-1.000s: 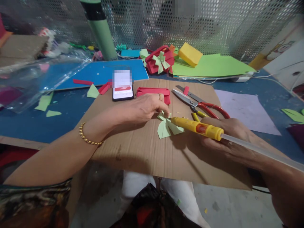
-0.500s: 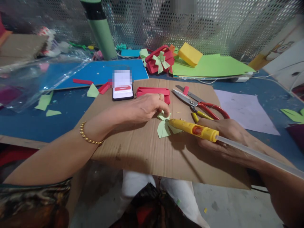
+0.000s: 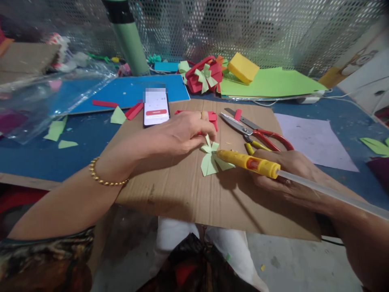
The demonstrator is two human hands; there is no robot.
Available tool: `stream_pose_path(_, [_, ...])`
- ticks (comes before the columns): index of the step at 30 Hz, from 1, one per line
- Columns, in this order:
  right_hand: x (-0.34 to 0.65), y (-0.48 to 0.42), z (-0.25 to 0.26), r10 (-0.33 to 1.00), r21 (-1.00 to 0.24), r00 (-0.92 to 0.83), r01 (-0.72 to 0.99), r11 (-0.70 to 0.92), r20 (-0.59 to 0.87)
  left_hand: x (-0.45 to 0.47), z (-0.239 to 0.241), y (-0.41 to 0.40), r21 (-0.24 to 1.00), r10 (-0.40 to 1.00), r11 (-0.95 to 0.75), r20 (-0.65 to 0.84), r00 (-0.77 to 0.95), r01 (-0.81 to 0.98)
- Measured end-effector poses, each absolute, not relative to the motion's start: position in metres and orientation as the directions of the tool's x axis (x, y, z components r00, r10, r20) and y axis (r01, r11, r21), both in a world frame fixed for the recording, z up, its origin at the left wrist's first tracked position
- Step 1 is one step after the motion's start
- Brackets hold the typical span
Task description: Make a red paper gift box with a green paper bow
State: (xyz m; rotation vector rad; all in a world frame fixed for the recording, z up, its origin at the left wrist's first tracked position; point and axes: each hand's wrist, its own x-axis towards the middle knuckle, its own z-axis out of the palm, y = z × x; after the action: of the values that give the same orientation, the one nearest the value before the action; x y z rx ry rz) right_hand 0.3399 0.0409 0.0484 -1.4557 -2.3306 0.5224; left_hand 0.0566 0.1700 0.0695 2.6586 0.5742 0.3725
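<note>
My left hand (image 3: 182, 134) pinches the top of a light green paper bow (image 3: 212, 160) that lies on a brown cardboard sheet (image 3: 188, 194). My right hand (image 3: 288, 174) grips a yellow glue gun (image 3: 247, 162) with a clear glue stick sticking out behind it. The gun's tip touches the middle of the bow. A folded red paper strip (image 3: 212, 117) lies just behind my left fingers, partly hidden by them.
Red-handled scissors (image 3: 258, 134) lie right of the bow. A phone (image 3: 156, 107) rests at the cardboard's far left. Behind are a finished red and green bow (image 3: 204, 77), a yellow block (image 3: 243, 68), green sheets (image 3: 273, 83), a blue board (image 3: 127, 91) and a green bottle (image 3: 130, 40).
My left hand has shifted up and slightly left, now covering more of the red strip. The glue gun tip stays at the bow's middle.
</note>
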Motion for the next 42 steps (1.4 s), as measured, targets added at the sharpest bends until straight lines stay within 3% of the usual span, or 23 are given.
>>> stream_pose_path(6, [0.340, 0.041, 0.047, 0.906, -0.483, -0.415, 0.779, 0.400, 0.081, 0.045, 0.090, 0.154, 0.430, 0.341, -0.837, -0.071, 0.937, 0.337])
stream_pose_path(9, [0.341, 0.042, 0.046, 0.911, -0.477, -0.403, 0.786, 0.393, 0.088, 0.044, 0.087, 0.149, 0.418, 0.313, -0.847, -0.110, 0.943, 0.329])
stream_pose_path(14, [0.345, 0.046, 0.048, 0.890, -0.495, -0.454, 0.767, 0.409, 0.032, 0.044, 0.086, 0.142, 0.325, 0.331, -0.882, -0.087, 0.939, 0.341])
stream_pose_path(20, [0.340, 0.045, 0.042, 0.893, -0.485, -0.431, 0.758, 0.436, 0.128, 0.052, 0.080, 0.134, 0.262, 0.322, -0.911, -0.035, 0.946, 0.319])
stream_pose_path(24, [0.339, 0.045, 0.046, 0.887, -0.479, -0.451, 0.761, 0.439, 0.097, 0.054, 0.073, 0.133, 0.223, 0.327, -0.924, 0.046, 0.944, 0.309])
stream_pose_path(31, [0.339, 0.049, 0.054, 0.869, -0.457, -0.492, 0.762, 0.458, 0.050, 0.054, 0.076, 0.138, 0.248, 0.398, -0.895, 0.066, 0.915, 0.371])
stream_pose_path(37, [0.338, 0.050, 0.057, 0.853, -0.464, -0.522, 0.748, 0.474, 0.029, 0.059, 0.075, 0.147, 0.257, 0.444, -0.888, 0.259, 0.858, 0.381])
stream_pose_path(42, [0.338, 0.050, 0.056, 0.867, -0.464, -0.496, 0.758, 0.458, 0.046, 0.064, 0.067, 0.154, 0.382, 0.553, -0.815, 0.293, 0.780, 0.435])
